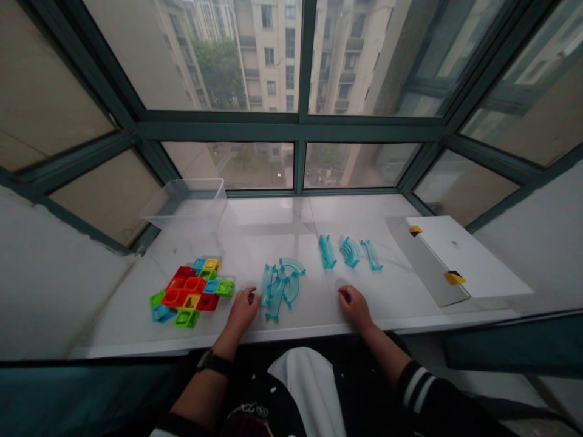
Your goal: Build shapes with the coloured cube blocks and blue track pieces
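My left hand [241, 309] rests on the white stone sill [291, 224], its loosely curled fingers beside a heap of clear blue curved track pieces [280, 288]. It holds nothing, and I cannot tell whether its fingertips touch the heap. To its left lies a tight cluster of red, orange, green, yellow and blue hollow plastic blocks [191, 291]. My right hand [356, 306] lies empty on the sill, below several separate clear blue track pieces [350, 252] standing in a row.
A clear plastic bin [183, 203] stands at the far left of the sill against the window. A white box [455, 261] with black and yellow corners lies at the right. Green-framed windows [296, 130] run along the back, and the sill's front edge lies just below my hands.
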{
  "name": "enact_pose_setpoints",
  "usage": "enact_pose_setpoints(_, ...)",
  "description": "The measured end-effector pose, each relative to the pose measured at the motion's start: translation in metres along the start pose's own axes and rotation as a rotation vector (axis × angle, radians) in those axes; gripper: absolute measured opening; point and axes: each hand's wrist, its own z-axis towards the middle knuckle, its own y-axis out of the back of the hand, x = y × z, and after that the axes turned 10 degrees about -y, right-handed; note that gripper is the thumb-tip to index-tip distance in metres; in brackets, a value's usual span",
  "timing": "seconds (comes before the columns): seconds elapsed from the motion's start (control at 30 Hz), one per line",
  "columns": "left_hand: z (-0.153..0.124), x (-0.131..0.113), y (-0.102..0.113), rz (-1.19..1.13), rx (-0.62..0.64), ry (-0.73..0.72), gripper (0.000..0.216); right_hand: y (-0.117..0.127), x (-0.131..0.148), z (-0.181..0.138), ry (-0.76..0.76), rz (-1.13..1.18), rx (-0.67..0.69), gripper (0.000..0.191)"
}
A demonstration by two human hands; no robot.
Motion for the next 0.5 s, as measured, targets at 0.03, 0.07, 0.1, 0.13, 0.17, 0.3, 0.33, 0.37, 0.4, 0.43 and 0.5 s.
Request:
enact_pose_setpoints(0.03,0.003,0.000,-0.001,0.058,0.038,-0.020,0.031,-0.005,0.007,-0.003,0.025,-0.003,0.043,0.017)
enact_pose_setpoints(0.07,0.006,0.000,-0.002,0.105,0.073,-0.035,0.027,-0.009,0.014,-0.005,0.051,-0.018,0.079,0.017)
enact_pose_setpoints(0.1,0.009,-0.001,-0.003,0.139,0.104,-0.041,0.023,-0.013,0.020,-0.006,0.079,-0.042,0.107,0.017)
enact_pose_setpoints(0.13,0.011,-0.001,-0.004,0.160,0.130,-0.043,0.021,-0.017,0.026,-0.007,0.104,-0.069,0.124,0.017)
enact_pose_setpoints(0.17,0.012,-0.002,-0.005,0.174,0.147,-0.043,0.019,-0.019,0.030,-0.008,0.122,-0.094,0.130,0.017)
enact_pose_setpoints(0.3,0.013,-0.005,-0.003,0.204,0.159,-0.032,0.013,-0.020,0.034,-0.008,0.137,-0.106,0.119,0.018)
enact_pose_setpoints(0.33,0.012,-0.005,-0.001,0.212,0.156,-0.025,0.013,-0.020,0.033,-0.008,0.137,-0.100,0.116,0.018)
enact_pose_setpoints(0.37,0.012,-0.006,0.001,0.220,0.150,-0.013,0.014,-0.019,0.032,-0.007,0.139,-0.098,0.113,0.018)
enact_pose_setpoints(0.4,0.011,-0.006,0.004,0.227,0.140,0.003,0.014,-0.019,0.031,-0.007,0.142,-0.097,0.108,0.018)
enact_pose_setpoints(0.43,0.010,-0.006,0.008,0.232,0.129,0.021,0.014,-0.019,0.030,-0.008,0.144,-0.096,0.103,0.018)
enact_pose_setpoints(0.5,0.007,-0.005,0.014,0.240,0.107,0.053,0.014,-0.020,0.029,-0.008,0.148,-0.094,0.095,0.017)
